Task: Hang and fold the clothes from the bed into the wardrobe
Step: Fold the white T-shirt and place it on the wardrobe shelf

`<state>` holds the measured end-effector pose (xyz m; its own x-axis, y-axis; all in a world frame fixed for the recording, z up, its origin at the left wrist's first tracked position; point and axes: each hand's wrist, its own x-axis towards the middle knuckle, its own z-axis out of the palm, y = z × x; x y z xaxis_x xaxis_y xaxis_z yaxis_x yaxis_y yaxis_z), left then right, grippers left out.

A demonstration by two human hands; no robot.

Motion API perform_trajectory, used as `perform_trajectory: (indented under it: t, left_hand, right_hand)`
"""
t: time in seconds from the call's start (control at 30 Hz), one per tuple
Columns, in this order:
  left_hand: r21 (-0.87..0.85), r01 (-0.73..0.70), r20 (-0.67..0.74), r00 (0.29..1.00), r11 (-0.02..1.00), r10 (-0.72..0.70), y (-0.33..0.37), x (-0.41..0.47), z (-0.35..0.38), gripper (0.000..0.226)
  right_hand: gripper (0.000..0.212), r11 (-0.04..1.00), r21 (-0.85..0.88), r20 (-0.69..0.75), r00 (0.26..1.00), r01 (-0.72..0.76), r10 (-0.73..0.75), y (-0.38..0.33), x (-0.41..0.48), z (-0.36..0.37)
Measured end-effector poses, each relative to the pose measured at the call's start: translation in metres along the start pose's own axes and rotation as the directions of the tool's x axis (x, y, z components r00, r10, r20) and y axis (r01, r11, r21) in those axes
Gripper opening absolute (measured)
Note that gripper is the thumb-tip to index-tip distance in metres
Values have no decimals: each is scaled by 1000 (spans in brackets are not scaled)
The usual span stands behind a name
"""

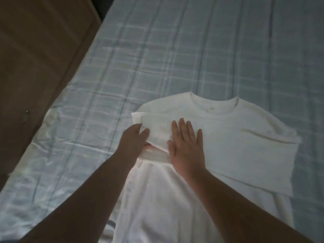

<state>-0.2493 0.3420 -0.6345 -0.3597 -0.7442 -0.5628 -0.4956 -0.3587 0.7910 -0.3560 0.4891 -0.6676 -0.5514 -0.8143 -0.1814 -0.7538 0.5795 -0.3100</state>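
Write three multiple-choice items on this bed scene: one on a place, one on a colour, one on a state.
1. Where does the shirt lie?
A. on the bed
B. on a chair
C. on a hanger

2. What colour is the shirt?
A. red
B. white
C. black

3. How is the right hand?
A. clenched in a fist
B. lifted off the shirt
C. flat, fingers spread, on the shirt

Answers:
1. A: the shirt is spread over the checked sheet.
2. B: the cloth is plain white.
3. C: its palm presses the chest while the left hand grips the folded-in sleeve.
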Motion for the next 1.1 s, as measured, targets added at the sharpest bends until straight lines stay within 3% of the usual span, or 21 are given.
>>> perform_trajectory:
  t: [0.1, 0.13, 0.23, 0.3, 0.37, 0.43, 0.5, 0.57, 0.67, 0.8, 1.0, 1.1]
  left_hand:
    - [455, -114, -82, 982, 883, 169, 1, 17, -17, 30]
    - [523, -135, -91, 973, 841, 213, 1, 19, -19, 30]
    - [516, -128, -140, 963, 847, 231, -2, 17, -19, 24]
    - [531, -139, -180, 945, 836, 272, -4, 12, -12, 34]
    - [698, -169, -191, 893, 695, 409, -2, 5, -6, 52]
    - [820, -276, -85, 807, 500, 585, 0, 2, -2, 65]
    - [826, -480, 168, 710, 296, 683, 1, -1, 6, 66]
    - [785, -609, 406, 649, 119, 644, -3, -2, 18, 61]
    - [789, -614, 535, 672, -19, 511, -18, 6, 31, 60]
    - [813, -571, 537, 660, -114, 525, -42, 29, 35, 63]
    - [828, -538, 501, 578, -161, 644, -65, 45, 45, 69]
    - [836, -527, 484, 579, -152, 656, -65, 44, 48, 68]
  right_hand:
    - [61, 999, -40, 11, 1000, 6, -6, -10, 12, 10]
    - [62, 999, -54, 11, 1000, 7, -7, -13, 16, 14]
    - [62, 995, -97, 35, 999, 15, -11, -16, 20, 23]
    - [63, 993, -114, 43, 999, 15, -10, -17, 21, 25]
    - [64, 994, -113, 37, 999, 9, -5, -19, 20, 22]
    - [63, 996, -82, -12, 1000, -22, 21, -15, 18, 14]
    - [62, 995, -65, -97, 993, -72, 66, 0, 9, 1]
    - [62, 986, -74, -155, 978, -152, 139, 28, -3, -11]
    - [63, 947, -81, -180, 939, -310, 292, 85, -24, -25]
    - [63, 877, -142, -173, 884, -460, 435, 161, -45, -35]
    - [62, 876, -253, -135, 912, -411, 388, 209, -50, -29]
    - [62, 871, -249, -154, 905, -423, 396, 213, -48, -23]
